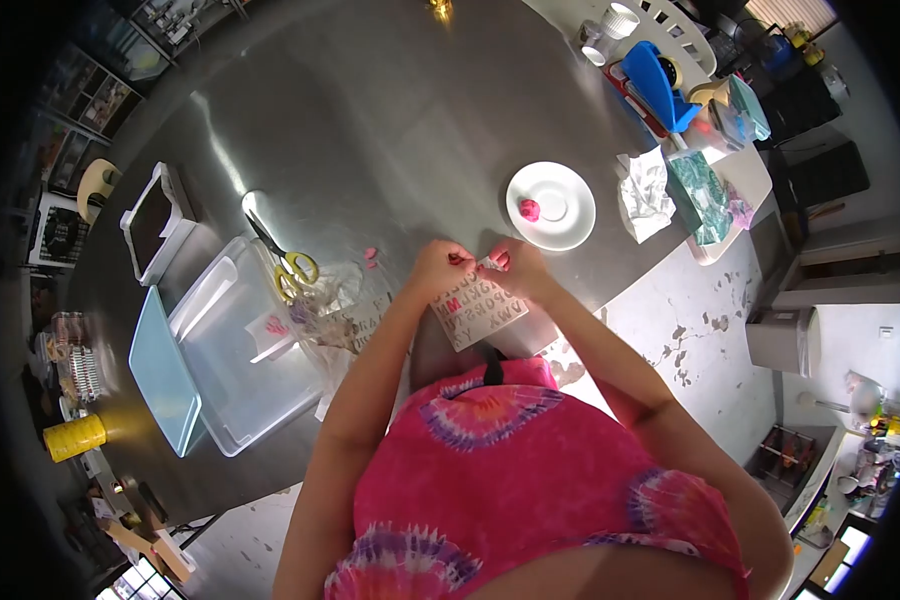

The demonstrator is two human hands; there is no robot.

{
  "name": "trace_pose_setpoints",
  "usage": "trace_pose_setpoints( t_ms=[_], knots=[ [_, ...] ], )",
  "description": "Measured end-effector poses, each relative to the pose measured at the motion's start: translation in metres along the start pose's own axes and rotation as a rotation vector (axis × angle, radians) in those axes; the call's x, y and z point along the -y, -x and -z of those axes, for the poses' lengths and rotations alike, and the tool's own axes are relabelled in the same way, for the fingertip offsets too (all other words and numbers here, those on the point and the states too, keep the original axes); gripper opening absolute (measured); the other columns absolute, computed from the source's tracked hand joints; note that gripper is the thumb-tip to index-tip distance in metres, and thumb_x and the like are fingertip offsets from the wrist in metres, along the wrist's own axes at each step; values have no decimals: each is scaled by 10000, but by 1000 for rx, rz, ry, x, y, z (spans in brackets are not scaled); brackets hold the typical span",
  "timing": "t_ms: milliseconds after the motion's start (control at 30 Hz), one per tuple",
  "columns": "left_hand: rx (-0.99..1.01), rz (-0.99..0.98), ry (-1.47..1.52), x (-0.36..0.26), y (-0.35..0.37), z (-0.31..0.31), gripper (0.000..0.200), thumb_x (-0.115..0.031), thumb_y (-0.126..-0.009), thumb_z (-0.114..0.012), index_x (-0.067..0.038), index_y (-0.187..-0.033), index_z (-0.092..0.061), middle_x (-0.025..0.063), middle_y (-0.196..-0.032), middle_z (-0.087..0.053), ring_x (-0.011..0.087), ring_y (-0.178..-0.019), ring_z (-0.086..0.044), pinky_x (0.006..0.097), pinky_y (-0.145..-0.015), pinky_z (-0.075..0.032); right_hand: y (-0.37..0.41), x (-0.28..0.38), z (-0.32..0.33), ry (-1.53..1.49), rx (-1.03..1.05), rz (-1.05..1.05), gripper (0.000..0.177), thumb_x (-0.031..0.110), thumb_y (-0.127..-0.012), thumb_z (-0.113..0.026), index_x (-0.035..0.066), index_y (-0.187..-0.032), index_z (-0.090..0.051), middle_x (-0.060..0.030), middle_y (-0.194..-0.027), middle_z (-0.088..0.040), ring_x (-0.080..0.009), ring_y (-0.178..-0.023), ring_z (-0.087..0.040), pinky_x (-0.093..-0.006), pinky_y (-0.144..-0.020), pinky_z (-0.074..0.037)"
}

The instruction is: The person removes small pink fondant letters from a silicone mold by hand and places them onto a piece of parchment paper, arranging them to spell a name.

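While both hands worked close together in front of the pink tie-dyed shirt [500, 440], the pale letter sheet [485, 322] lay slanted beneath them near the table's edge, one letter showing bright pink. At its twelve o'clock end, the left hand [442, 268] had its fingers curled inward and the right hand [519, 268] had thumb and fingers drawn together; whether either gripped the sheet or a small piece, I could not tell. Small pink bits [371, 254] sat toward ten o'clock on the metal table [370, 130]. Toward one o'clock stood a white plate [572, 222] with a pink lump [529, 210] on it. At two o'clock, crumpled white paper [645, 195] lay beside a teal packet [703, 200]. Between nine and ten were the yellow-handled scissors [297, 268], and between eight and nine a clear bin [250, 395] with a pale blue lid [160, 365] beside it.
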State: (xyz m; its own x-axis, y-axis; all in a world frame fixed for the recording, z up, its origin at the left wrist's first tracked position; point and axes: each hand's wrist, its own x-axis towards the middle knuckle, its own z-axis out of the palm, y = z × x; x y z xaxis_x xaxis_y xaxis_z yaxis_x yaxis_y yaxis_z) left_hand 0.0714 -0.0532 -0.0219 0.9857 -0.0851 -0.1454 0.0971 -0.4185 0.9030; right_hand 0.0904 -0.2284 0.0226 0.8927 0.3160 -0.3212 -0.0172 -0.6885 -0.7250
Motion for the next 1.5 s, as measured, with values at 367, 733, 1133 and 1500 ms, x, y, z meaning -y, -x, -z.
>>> trace_pose_setpoints(
  t_ms=[367,733,1133,1500],
  knots=[
    [-8,-10,-67,-8,2,4,196,-183,-665,-683,-29,-786,-682,132,-704,-652,214,-643,-648,295,-628,-507,1,-6,-11,65,-127,110,328,222,-639,-757,-3,-801,-584,-141,-786,-603,-270,-734,-612,-349,-677,-487],
    [20,-22,-60,-9,4,2,285,-241,-618,-766,-18,-776,-684,86,-686,-660,152,-618,-630,258,-612,-501,-2,-13,2,-92,69,93,329,180,-667,-756,6,-899,-600,-84,-765,-605,-157,-704,-586,-285,-634,-480],
    [13,-80,-33,-1,2,0,173,-145,-675,-702,-3,-772,-674,94,-653,-640,121,-596,-603,264,-560,-471,-3,-14,-18,-44,-258,143,160,122,-686,-696,-5,-730,-609,-89,-622,-573,-198,-570,-563,-318,-553,-458],
    [37,-51,17,10,-2,0,179,-176,-644,-695,-40,-760,-686,115,-711,-656,201,-638,-639,293,-611,-494,-6,1,-6,-2,-98,-27,309,265,-659,-731,1,-771,-617,-137,-697,-626,-266,-699,-633,-339,-671,-497]
  ],
)
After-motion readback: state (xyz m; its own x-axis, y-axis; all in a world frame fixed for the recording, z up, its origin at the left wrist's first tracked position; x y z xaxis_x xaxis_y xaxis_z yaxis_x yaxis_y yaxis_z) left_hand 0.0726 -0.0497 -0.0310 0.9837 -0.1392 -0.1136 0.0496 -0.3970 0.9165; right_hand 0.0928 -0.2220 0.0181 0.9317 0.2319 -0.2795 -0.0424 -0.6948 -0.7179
